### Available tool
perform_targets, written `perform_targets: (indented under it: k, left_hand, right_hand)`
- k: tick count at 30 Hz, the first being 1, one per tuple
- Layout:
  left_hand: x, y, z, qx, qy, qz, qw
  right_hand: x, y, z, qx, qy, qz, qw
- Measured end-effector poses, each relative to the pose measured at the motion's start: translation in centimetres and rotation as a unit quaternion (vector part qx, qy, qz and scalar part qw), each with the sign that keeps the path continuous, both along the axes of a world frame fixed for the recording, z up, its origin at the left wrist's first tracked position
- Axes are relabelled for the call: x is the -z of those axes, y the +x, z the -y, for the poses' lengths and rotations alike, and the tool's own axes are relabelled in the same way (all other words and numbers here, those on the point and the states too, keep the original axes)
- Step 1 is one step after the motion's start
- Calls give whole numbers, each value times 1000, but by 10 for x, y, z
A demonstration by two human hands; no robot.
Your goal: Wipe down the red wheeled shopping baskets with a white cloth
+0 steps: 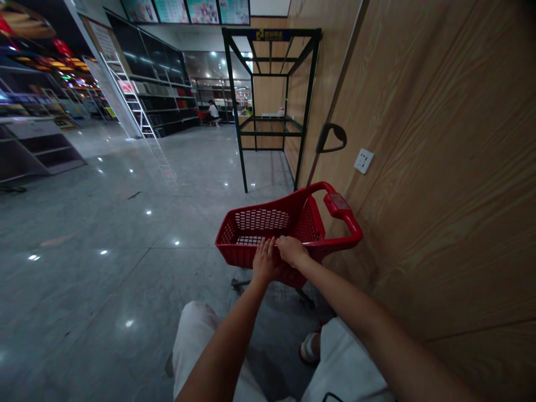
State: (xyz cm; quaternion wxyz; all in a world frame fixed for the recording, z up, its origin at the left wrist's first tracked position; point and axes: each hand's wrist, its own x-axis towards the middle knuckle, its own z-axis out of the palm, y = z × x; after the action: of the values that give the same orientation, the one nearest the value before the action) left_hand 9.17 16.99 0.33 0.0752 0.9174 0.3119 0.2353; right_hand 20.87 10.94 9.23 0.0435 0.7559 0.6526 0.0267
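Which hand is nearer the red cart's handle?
The right hand: it is on the cart's near rim, closer to the handle, while the left hand rests beside it on the same rim, farther away.

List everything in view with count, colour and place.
Cart: 1, red, centre
Frame: 1, dark, behind cart
Wall: 1, tan, right
Socket: 1, white, wall
Pole: 1, grey, by wall
Loop: 1, black, on pole
Boards: 4, pale green, top
Ladder: 1, white, back
Shelving: 1, black, back
Cabinet: 1, grey, left
Person: 1 clear, white top, back
Floor: 1, grey, below
Trousers: 1, white, bottom
Left hand: 1, bare, on cart
Right hand: 1, bare, on cart
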Motion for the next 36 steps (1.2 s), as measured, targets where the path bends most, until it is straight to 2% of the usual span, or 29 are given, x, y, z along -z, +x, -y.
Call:
perform_targets:
  k: [4, 6, 9, 12, 15, 18, 21, 23, 26, 32, 34, 36]
  left_hand:
    - [1, -5, -11, -6, 8, -26, 1000]
    - [1, -7, -12, -4, 10, -29, 1000]
    - [1, -7, -6, -10, 9, -18, 1000]
    - [2, -3, 6, -22, 4, -1, 1000]
    - [4, 4, 16, -34, 1, 8, 999]
    - [8, 10, 19, -36, 9, 7, 999]
    - [11, 10, 12, -31, 32, -7, 999]
    - [10, 6, 4, -28, 44, -29, 998]
    - [7, -3, -8, -23, 51, -59, 997]
    - [8, -8, -10, -26, 54, -31, 998]
    - [9, -5, -7, -27, 48, -14, 998]
    - [8, -1, -3, -26, 40, -5, 999]
  right_hand:
    - [-4, -1, -1, -29, 15, 3, 999]
    - [-15, 13, 9, -34, 3, 6, 999]
    - [-34, 41, 31, -3, -36, 25, 999]
    - [-41, 57, 46, 8, -51, 44, 998]
    - [-32, 50, 44, -3, -43, 61, 997]
    - [-15, 25, 25, -20, -37, 54, 998]
    - [-2, 2, 3, -39, -26, 35, 998]
    - [0, -5, -5, -43, -21, 27, 998]
    - [-10, 2, -3, -56, -30, 15, 998]
    - [-49, 52, 31, -18, -74, 45, 996]
    - [-53, 60, 40, -16, -60, 58, 996]
    - [-47, 58, 43, -2, -44, 66, 997]
